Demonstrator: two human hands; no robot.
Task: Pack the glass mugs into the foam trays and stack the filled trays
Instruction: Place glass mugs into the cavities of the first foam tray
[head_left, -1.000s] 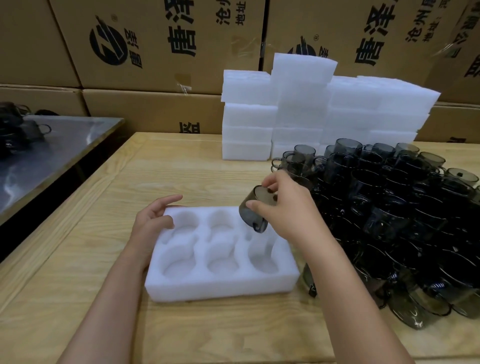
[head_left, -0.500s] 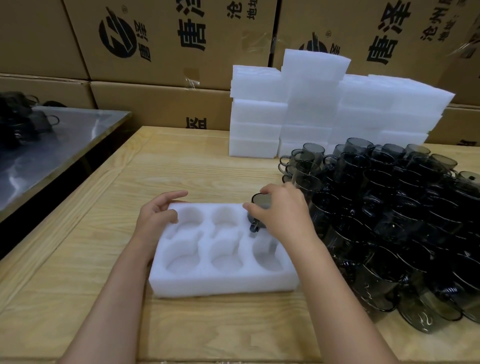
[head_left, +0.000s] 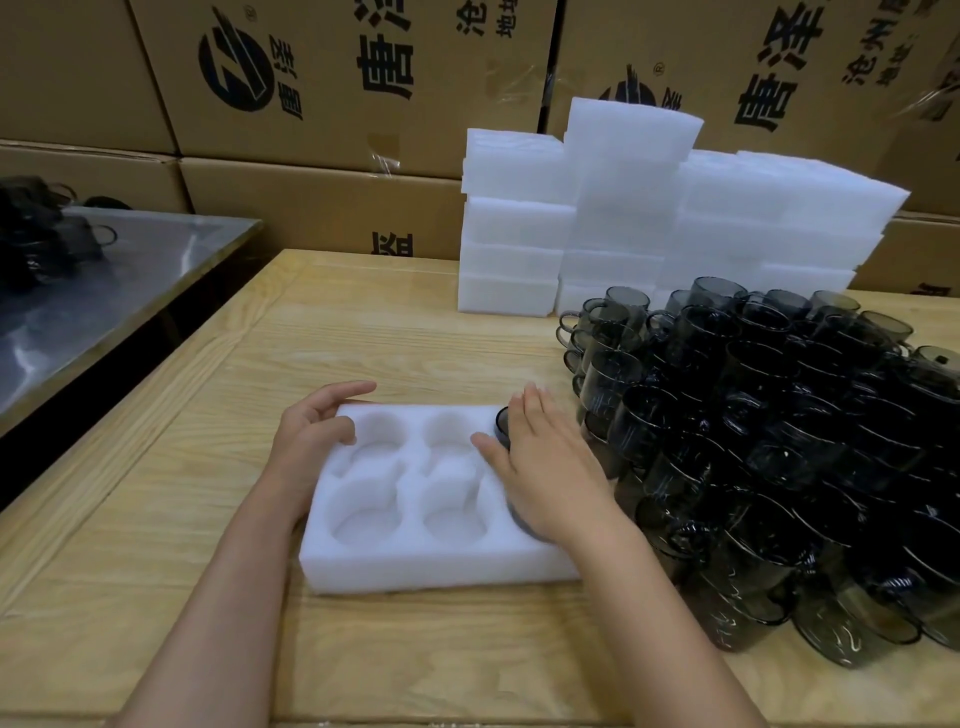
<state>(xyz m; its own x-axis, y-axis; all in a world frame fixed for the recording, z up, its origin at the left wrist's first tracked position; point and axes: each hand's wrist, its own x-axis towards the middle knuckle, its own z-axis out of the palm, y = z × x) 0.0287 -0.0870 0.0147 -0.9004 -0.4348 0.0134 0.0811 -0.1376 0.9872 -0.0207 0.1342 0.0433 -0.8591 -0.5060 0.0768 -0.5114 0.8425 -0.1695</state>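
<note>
Head view: we look down on a white foam tray (head_left: 395, 566) lying flat on a wooden table (head_left: 208, 519), long side toward us.
Tray: soft white foam with six round pockets in two rows. The four pockets on the left and middle show bare foam.
Mug: one smoked grey glass mug (head_left: 502, 423) sits in the far right pocket. We see only a dark arc of its rim.
Right hand (head_left: 545, 467): laid flat on top of that mug, fingers straight and together, grasping nothing. It hides most of the mug and the near right pocket.
Left hand (head_left: 311, 441): rests on the tray's far left corner, thumb on the foam, fingers relaxed, forefinger stretched along the far edge.
Mug pile (head_left: 779, 441): many matching dark glass mugs crowd the table just beside the tray's right end.
Foam stacks (head_left: 623, 208): white foam trays stand piled at the table's far edge.
Behind: printed cardboard boxes (head_left: 337, 78) form a wall.
Left: a metal table (head_left: 130, 275) carries a few dark, blurred mugs.
</note>
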